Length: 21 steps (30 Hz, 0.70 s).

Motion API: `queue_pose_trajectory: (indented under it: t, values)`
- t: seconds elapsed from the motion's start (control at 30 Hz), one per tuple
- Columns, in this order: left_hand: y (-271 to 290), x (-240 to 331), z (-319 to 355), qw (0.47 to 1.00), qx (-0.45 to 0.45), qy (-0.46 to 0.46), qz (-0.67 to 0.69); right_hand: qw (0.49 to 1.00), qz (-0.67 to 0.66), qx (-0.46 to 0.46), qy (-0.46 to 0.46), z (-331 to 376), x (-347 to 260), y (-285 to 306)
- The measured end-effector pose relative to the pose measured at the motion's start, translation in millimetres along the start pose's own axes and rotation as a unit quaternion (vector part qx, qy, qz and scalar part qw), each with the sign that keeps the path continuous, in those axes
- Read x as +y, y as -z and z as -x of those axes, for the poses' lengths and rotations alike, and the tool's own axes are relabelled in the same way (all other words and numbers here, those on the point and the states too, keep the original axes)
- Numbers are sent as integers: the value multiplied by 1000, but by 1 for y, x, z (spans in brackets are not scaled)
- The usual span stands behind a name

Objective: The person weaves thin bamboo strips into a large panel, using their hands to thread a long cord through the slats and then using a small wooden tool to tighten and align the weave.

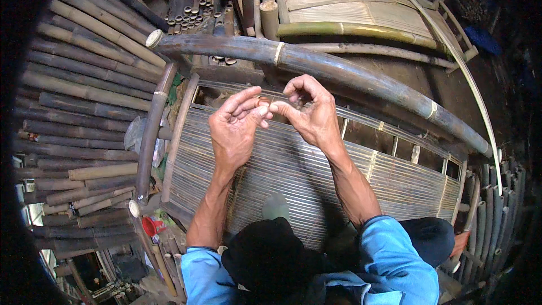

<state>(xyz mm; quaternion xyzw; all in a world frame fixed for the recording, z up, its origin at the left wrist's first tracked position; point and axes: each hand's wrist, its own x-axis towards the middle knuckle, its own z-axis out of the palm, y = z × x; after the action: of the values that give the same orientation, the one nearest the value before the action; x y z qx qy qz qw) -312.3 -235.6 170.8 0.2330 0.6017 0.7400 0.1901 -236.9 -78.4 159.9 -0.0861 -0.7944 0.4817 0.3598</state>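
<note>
My two hands meet above a slatted bamboo bed panel, raised clear of its slats. Between my fingertips is a small, thin reddish-brown piece, too small to name. My left hand pinches it with thumb and forefinger while its other fingers lie loosely bent. From the other side, my right hand comes up to it with the thumb stretched toward the left fingertips and the forefinger curled over. Whether the right fingers grip the same piece is hard to see. A thick dark bamboo pole runs beyond both hands.
Many bamboo poles are stacked along the left. A shorter upright-looking pole borders the panel's left end. Another bamboo frame stands at the back, with a long pale strip curving down beside it. A red container sits at lower left.
</note>
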Motion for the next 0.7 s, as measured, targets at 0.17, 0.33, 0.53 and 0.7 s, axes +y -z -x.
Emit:
queue_pose_trajectory:
  t: [0.17, 0.33, 0.53, 0.7]
  values:
    - [-6, 4, 4, 996, 13, -52, -68, 963, -181, -115, -164, 4, -1, 4]
    - [-8, 13, 6, 960, 24, -132, -245, 959, -209, -130, -142, 2, -5, 6]
    - [-13, 22, 8, 970, 15, -102, -218, 978, -139, -101, -120, 2, -15, 8]
    - [-9, 22, -1, 992, 38, -59, -101, 970, -211, -65, -103, 2, -21, 4]
